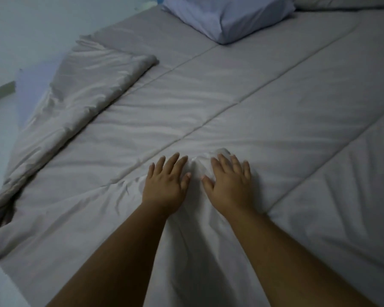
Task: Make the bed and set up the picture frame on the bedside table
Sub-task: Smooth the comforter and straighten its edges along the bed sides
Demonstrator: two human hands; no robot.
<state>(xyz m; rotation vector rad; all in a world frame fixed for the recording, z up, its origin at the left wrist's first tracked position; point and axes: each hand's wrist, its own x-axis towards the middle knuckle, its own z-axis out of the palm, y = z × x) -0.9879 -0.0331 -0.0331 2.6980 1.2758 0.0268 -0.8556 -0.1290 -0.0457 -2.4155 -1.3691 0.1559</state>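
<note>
I see both hands flat on grey quilt (264,111), palms down. Left hand (165,185) and right hand (229,185) side by side, fingers spread, gripping nothing; small ridge of cloth bunched between them. Quilt corner folded back at left edge (rumpled). Lavender pillow (228,16) at head of bed.

1. This is a bedroom in a home.
2. A big bed (275,103) fills most of the view, with a grey quilted blanket (208,120) spread over it.
3. A pale blue pillow (228,16) lies at the far end of the bed.
4. A plain light wall (42,21) stands just beside the bed's left edge.
</note>
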